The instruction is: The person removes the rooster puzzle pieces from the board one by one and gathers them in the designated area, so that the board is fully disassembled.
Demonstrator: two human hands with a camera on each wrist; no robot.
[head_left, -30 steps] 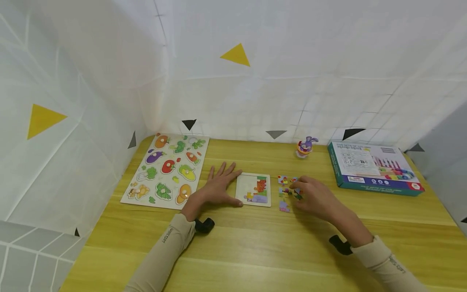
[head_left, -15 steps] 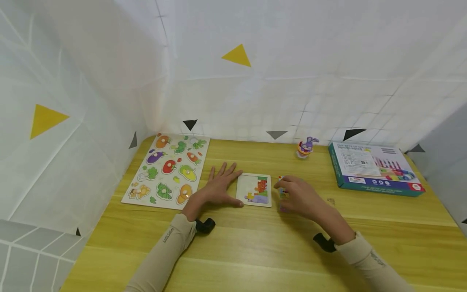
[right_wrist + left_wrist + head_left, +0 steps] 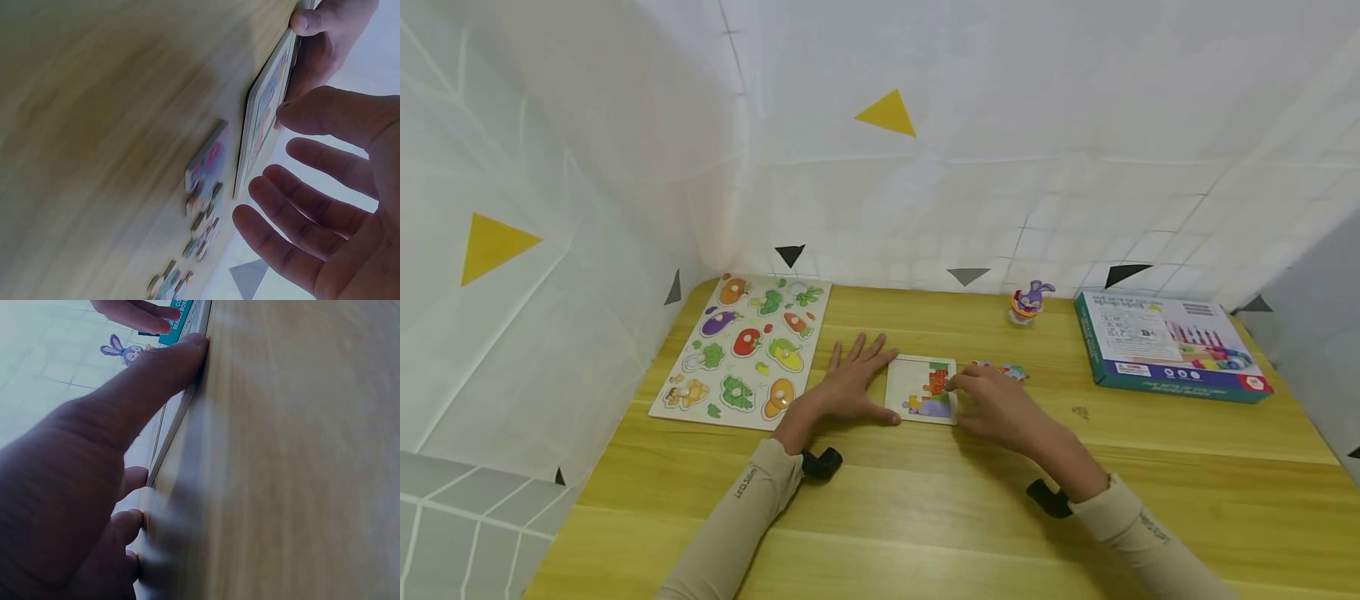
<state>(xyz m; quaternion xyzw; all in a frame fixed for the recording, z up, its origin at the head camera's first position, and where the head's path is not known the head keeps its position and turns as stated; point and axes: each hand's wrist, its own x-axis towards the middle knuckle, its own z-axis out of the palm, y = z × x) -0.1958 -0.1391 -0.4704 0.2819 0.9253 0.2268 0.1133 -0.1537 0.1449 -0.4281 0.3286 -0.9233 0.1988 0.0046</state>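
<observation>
A small square puzzle tray (image 3: 901,382) lies flat on the table, with colourful pieces fitted along its right and lower parts. My left hand (image 3: 853,386) is spread at its left side, thumb and fingers touching the tray's edge. Over the tray's right edge reaches my right hand (image 3: 1003,410), its fingers slightly bent. In the right wrist view, a gap shows between thumb and fingers and no piece is seen there. Loose jigsaw pieces (image 3: 1015,372) lie to the tray's right, partly hidden by the right hand; a purple piece (image 3: 209,156) is nearest in the right wrist view.
A vegetable peg board (image 3: 745,350) lies at the left. Behind the loose pieces stands a purple rabbit figure (image 3: 1030,302) in a cup. A flat teal and white box (image 3: 1172,346) sits at the right. White sheeting (image 3: 880,208) rises behind the table.
My right hand has moved left from above the loose pieces to the tray's right edge, uncovering some pieces behind it. The left hand has stayed in place.
</observation>
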